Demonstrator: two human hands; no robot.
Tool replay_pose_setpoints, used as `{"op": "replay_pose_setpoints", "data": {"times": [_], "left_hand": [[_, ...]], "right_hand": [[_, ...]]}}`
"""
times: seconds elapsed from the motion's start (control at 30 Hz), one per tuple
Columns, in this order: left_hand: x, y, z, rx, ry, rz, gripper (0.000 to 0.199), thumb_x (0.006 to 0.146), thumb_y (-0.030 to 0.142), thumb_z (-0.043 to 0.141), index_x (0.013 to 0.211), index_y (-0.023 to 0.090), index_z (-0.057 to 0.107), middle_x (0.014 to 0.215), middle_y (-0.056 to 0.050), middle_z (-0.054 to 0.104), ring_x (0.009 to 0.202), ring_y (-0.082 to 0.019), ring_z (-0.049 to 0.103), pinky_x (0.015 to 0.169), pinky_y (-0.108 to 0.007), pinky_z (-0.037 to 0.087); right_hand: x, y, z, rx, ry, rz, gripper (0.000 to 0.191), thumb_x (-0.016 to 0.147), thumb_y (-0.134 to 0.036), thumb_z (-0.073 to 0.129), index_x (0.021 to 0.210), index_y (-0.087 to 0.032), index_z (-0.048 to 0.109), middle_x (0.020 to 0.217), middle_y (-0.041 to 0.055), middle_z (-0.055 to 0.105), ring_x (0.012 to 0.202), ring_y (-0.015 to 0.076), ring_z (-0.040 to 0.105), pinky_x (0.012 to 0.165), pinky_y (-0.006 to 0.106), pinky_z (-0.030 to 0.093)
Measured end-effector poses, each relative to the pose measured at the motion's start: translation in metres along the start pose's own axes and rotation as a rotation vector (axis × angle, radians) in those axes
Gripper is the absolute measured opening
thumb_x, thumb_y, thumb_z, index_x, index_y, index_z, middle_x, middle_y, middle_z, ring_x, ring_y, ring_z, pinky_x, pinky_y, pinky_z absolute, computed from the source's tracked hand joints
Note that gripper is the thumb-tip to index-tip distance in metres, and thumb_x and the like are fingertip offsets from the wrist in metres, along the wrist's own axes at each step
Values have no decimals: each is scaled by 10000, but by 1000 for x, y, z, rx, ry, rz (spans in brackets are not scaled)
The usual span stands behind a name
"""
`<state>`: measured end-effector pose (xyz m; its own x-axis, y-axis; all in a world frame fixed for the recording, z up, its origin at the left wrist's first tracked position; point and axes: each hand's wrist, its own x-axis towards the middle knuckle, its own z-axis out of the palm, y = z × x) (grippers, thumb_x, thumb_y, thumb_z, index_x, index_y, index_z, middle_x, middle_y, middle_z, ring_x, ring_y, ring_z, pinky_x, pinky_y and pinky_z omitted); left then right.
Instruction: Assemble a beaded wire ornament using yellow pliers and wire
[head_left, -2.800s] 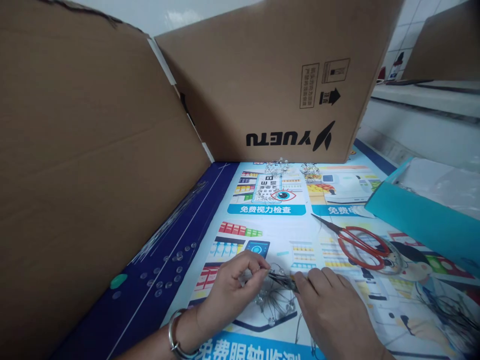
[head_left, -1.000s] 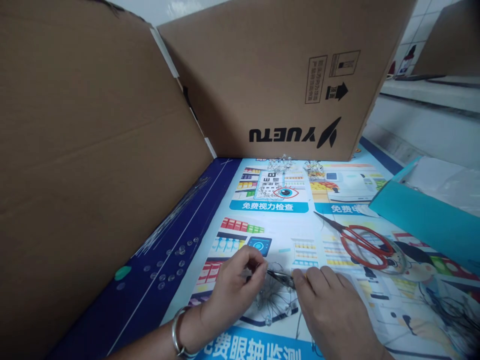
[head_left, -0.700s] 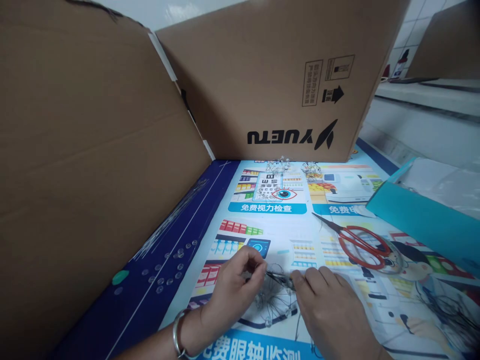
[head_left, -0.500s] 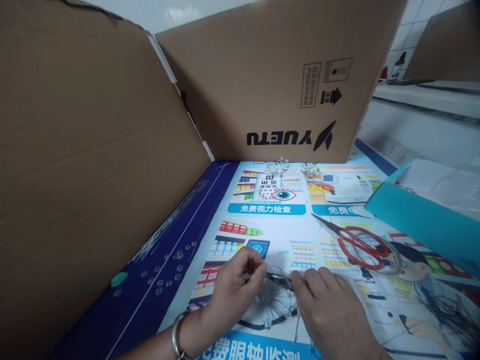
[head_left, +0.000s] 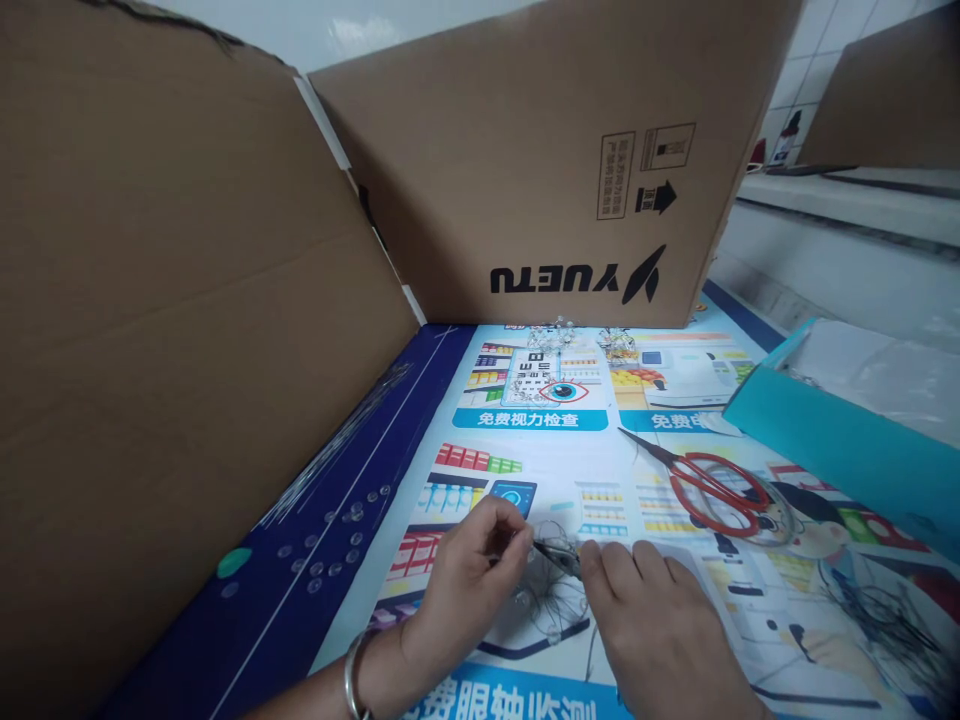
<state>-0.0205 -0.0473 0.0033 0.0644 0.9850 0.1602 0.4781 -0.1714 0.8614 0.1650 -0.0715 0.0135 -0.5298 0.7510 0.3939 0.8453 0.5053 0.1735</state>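
My left hand [head_left: 474, 572], with a silver bangle at its wrist, has thumb and forefinger pinched on thin wire. Below the fingertips hangs a loose tangle of fine wire [head_left: 564, 598] with a few clear beads [head_left: 523, 597]. My right hand [head_left: 651, 605] is wrapped round a pair of small pliers [head_left: 557, 557], whose jaws point left at the left fingertips. The fingers hide the pliers' handles, and the exact spot where the jaws meet the wire is too small to make out.
Red-handled scissors [head_left: 716, 497] lie to the right, beside a teal box [head_left: 840, 440] and a dark wire bundle [head_left: 892, 630]. Loose clear beads [head_left: 355, 540] and straight wires [head_left: 330, 450] lie left. Beaded wire pieces [head_left: 551, 337] sit near the cardboard wall [head_left: 555, 190].
The wire tangle and its beads have shifted slightly under the hands, and the pliers have turned a little. Both hands stay nearly in place. The whole view has moved slightly.
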Motion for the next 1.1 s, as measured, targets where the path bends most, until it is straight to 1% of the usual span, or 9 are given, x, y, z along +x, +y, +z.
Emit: {"op": "replay_pose_setpoints", "data": {"times": [0.13, 0.2, 0.33, 0.43, 0.53, 0.63, 0.73, 0.87, 1.1], "left_hand": [[-1, 0, -2, 2, 3, 33, 54, 830, 197, 518, 784, 173, 502, 686, 16, 529, 589, -99, 507, 545, -204, 417], [-2, 1, -3, 3, -2, 59, 45, 826, 184, 520, 784, 171, 511, 692, 12, 539, 596, -101, 512, 554, -205, 422], [-1, 2, -6, 19, 1, 110, 43, 822, 161, 524, 780, 167, 519, 711, 3, 556, 621, -106, 526, 571, -208, 430], [0, 2, -7, 34, 2, 149, 50, 821, 140, 521, 778, 166, 522, 723, -3, 562, 644, -110, 533, 586, -212, 434], [0, 0, -8, 45, 4, 203, 63, 815, 112, 520, 784, 167, 522, 735, -5, 565, 674, -116, 541, 613, -222, 436], [0, -2, -9, 33, -20, 256, 80, 813, 89, 515, 807, 169, 521, 748, -9, 569, 692, -120, 546, 631, -231, 439], [0, -4, -12, 22, -60, 300, 95, 813, 79, 509, 827, 171, 526, 766, -16, 572, 699, -122, 547, 632, -234, 442], [1, -6, -13, 38, -97, 342, 119, 813, 67, 504, 847, 177, 534, 785, -23, 580, 717, -129, 548, 646, -244, 445], [1, -6, -14, 28, -127, 393, 151, 809, 52, 505, 874, 184, 541, 810, -26, 597, 748, -135, 557, 667, -253, 450]], "right_hand": [[-2, 5, 9, 125, -48, 79, 335, 648, -111, 635, 966, -211, 601, 728, 10, 582, 669, 196, 514, 562, 325, 329], [-2, 7, 11, 201, -100, 120, 295, 675, -125, 629, 948, -236, 602, 736, -1, 594, 675, 190, 532, 556, 311, 329], [1, 10, 7, 354, -253, 209, 227, 757, -177, 559, 958, -276, 595, 779, -5, 613, 709, 198, 563, 551, 296, 333], [3, 12, 4, 442, -367, 265, 243, 780, -222, 528, 999, -310, 588, 820, -2, 621, 741, 210, 576, 569, 293, 344], [6, 15, 2, 516, -435, 297, 265, 784, -248, 517, 1027, -329, 584, 847, -3, 630, 777, 214, 584, 600, 291, 354], [9, 19, -1, 588, -495, 313, 208, 775, -250, 515, 947, -316, 611, 808, -12, 634, 749, 196, 587, 597, 274, 343], [12, 23, -4, 638, -538, 333, 125, 766, -265, 520, 830, -284, 626, 766, -16, 634, 694, 171, 581, 568, 253, 319], [14, 25, -5, 650, -554, 340, 98, 751, -305, 532, 734, -254, 614, 736, -12, 630, 673, 163, 570, 550, 242, 296], [17, 25, -9, 644, -589, 346, 131, 745, -329, 530, 682, -233, 593, 732, -1, 639, 668, 162, 562, 539, 238, 271]]}}
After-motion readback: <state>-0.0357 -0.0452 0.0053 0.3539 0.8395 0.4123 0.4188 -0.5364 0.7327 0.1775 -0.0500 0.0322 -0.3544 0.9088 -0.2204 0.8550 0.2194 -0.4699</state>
